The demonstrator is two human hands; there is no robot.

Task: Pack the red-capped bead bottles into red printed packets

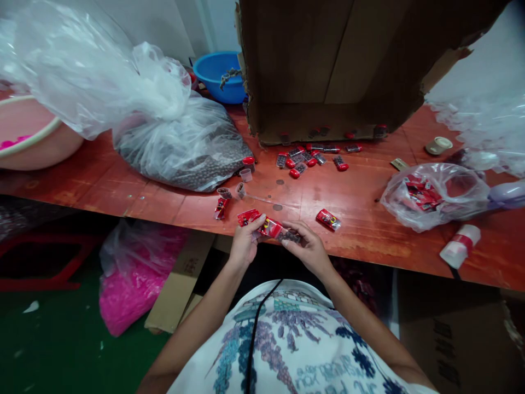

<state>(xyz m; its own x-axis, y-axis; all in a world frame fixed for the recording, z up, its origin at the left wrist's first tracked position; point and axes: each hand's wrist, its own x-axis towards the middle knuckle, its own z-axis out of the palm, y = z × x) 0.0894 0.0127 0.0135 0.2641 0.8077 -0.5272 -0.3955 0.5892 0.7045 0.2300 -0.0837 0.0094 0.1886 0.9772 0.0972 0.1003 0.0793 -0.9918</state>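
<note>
At the table's front edge, my left hand (245,244) is closed on a red printed sleeve (270,226). My right hand (309,249) pinches a small clear container of dark beads (290,236), whose near end meets the sleeve; how far it sits inside I cannot tell. Several flat red sleeves (248,217) fan out by my left fingertips. Right of my hands lies a sleeved container (328,219) on its side. Another red sleeve (221,208) lies to the left, near small open clear cups (240,190). A red-capped container (248,162) stands behind them.
Several red-capped containers (298,171) lie before a large open cardboard box (303,123). A plastic bag of dark beads (184,145) stands left, with a blue basin (217,71) behind. On the right are a bag of red sleeves (424,191) and a white roll (460,244).
</note>
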